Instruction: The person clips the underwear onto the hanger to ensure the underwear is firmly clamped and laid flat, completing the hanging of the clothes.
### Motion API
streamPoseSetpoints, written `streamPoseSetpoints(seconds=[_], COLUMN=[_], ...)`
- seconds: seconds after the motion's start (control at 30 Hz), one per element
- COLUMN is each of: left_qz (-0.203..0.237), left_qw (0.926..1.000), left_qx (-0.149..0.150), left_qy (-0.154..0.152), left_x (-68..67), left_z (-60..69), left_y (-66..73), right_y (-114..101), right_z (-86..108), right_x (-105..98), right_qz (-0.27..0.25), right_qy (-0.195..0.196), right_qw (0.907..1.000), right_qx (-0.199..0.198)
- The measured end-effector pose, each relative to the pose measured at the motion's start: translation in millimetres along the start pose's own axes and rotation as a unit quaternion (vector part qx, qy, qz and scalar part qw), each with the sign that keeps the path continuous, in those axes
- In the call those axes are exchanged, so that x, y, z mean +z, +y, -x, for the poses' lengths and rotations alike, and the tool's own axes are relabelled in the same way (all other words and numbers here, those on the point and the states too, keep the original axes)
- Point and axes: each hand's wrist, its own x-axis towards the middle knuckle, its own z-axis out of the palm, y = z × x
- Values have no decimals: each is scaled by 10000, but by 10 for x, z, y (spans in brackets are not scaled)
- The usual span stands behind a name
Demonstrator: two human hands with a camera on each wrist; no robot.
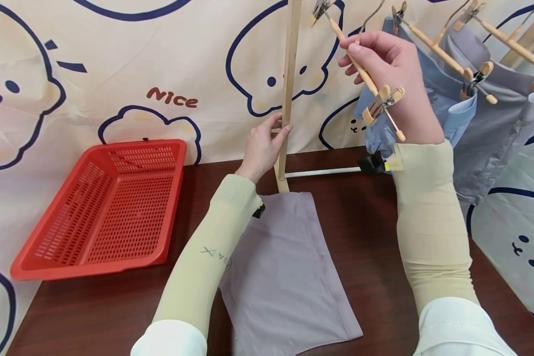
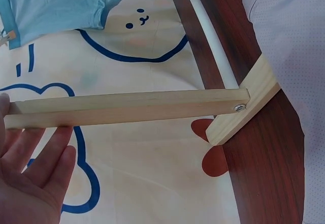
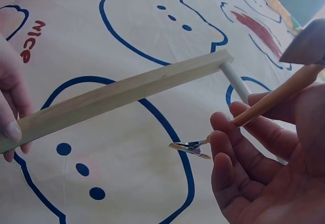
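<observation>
My right hand (image 1: 393,74) is raised and pinches the wooden bar of a clip hanger (image 1: 360,69) between thumb and fingers. Metal-sprung wooden clips (image 1: 378,106) sit at the hanger's two ends, and no cloth hangs from it. To the left, my left hand (image 1: 264,143) holds the upright wooden post (image 1: 289,74) of a rack, thumb on one side and fingers on the other. In the left wrist view the post (image 2: 127,107) meets a wooden foot (image 2: 244,102). A lilac-grey garment (image 1: 289,267) lies flat on the table below my hands.
A red plastic basket (image 1: 173,212) stands at the left of the dark wood table (image 1: 369,291). On the right, a light blue garment (image 1: 460,116) and grey garments (image 1: 489,143) hang from clip hangers. A white rod (image 1: 322,172) runs low from the post's base.
</observation>
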Motion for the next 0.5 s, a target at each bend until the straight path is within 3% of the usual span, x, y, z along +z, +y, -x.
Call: streamPoseSetpoints(seconds=[0.37,0.5], left_qz=[-4,18], left_qw=[10000,10000], left_qx=[10,-16], left_qy=[-18,-32], left_x=[3,-3], left_z=[-3,3], left_y=[2,10], right_y=[58,134], right_z=[322,433], right_x=[-45,-65], right_qz=[-203,62], right_qy=[-126,-199], right_qw=[9994,9994], right_qx=[259,260])
